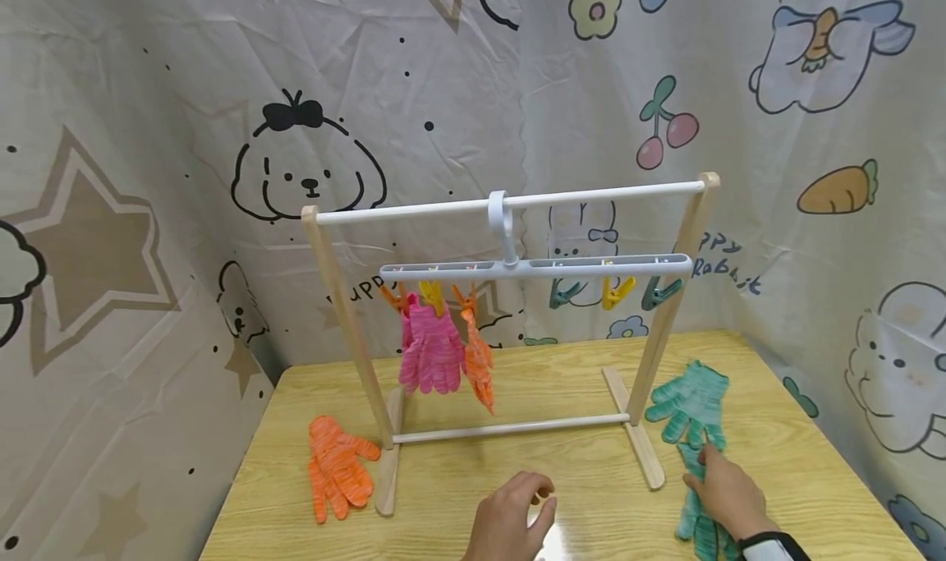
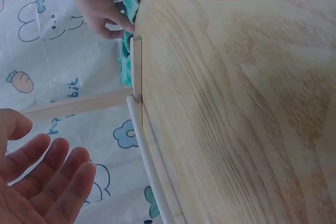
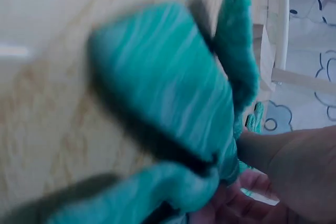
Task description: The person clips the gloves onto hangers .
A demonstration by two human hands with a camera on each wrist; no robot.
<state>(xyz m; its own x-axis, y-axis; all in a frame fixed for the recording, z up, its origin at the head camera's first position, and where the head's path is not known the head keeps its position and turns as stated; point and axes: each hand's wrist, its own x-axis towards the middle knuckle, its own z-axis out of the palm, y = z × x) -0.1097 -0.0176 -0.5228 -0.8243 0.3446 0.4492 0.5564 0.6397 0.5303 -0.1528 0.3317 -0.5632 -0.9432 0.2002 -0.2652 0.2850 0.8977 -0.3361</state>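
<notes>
My right hand (image 1: 730, 495) is at the right side of the table and pinches the nearer green glove (image 1: 691, 512). In the right wrist view this green glove (image 3: 163, 77) fills the middle, its fingers spread toward the camera and partly blurred. A second green glove (image 1: 695, 401) lies flat just beyond it. My left hand (image 1: 513, 516) hovers at the front middle, loosely curved, with nothing in it. In the left wrist view its fingers (image 2: 58, 166) are relaxed and apart.
A wooden rack (image 1: 517, 429) carries a white hanger (image 1: 532, 267). Clips hold a pink glove (image 1: 432, 347) and a folded orange glove (image 1: 477, 356); a teal clip (image 1: 565, 294), yellow clip (image 1: 617, 292) and another teal clip (image 1: 660, 292) hang right. An orange glove (image 1: 336, 471) lies left.
</notes>
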